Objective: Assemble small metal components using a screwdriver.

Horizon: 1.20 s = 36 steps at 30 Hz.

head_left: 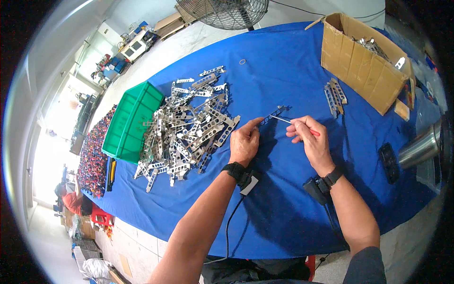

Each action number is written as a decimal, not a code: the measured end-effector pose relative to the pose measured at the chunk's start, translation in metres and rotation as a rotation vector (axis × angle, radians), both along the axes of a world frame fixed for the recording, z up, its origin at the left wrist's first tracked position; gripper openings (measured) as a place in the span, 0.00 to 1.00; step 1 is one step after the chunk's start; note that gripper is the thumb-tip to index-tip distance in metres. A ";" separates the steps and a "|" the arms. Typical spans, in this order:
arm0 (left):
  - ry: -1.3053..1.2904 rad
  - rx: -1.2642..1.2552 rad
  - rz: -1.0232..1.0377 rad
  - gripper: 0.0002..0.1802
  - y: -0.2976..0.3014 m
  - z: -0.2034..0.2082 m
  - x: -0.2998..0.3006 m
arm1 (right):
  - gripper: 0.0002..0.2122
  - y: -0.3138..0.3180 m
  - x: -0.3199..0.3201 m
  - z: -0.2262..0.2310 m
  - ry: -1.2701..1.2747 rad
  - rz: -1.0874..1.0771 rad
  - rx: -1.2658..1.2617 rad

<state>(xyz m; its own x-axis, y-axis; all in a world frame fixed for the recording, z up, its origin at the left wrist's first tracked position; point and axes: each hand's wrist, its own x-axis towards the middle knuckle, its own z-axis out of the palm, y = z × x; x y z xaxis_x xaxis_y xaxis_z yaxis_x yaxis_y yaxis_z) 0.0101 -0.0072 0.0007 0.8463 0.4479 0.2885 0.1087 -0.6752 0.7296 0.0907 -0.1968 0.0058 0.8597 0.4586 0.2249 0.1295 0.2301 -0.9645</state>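
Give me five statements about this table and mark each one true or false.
1. The right hand holds a thin tool. True.
2. The green bin stands to the right of the pile. False: the bin is on the left of the pile.
3. The left hand is at one end of a metal strip. True.
4. The carton is closed. False: the carton is open, with metal parts showing inside.
5. The cloth is blue. True.
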 end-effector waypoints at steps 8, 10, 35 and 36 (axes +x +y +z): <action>0.022 -0.011 0.010 0.16 0.001 -0.001 0.000 | 0.11 -0.002 0.001 0.000 0.034 -0.016 -0.001; 0.011 -0.020 0.008 0.16 0.001 -0.002 0.000 | 0.11 -0.002 0.002 -0.002 0.010 0.011 -0.025; 0.008 -0.010 -0.005 0.17 0.001 -0.002 0.000 | 0.12 0.000 -0.001 0.003 0.032 -0.001 0.011; 0.014 -0.025 -0.002 0.17 0.000 -0.001 0.001 | 0.12 -0.001 -0.001 0.002 0.033 -0.004 0.009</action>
<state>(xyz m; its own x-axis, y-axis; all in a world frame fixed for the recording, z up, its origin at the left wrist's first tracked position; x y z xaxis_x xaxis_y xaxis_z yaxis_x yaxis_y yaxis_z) 0.0107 -0.0074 -0.0004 0.8508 0.4536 0.2655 0.1176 -0.6566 0.7450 0.0899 -0.1977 0.0074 0.8684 0.4533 0.2008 0.0990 0.2383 -0.9661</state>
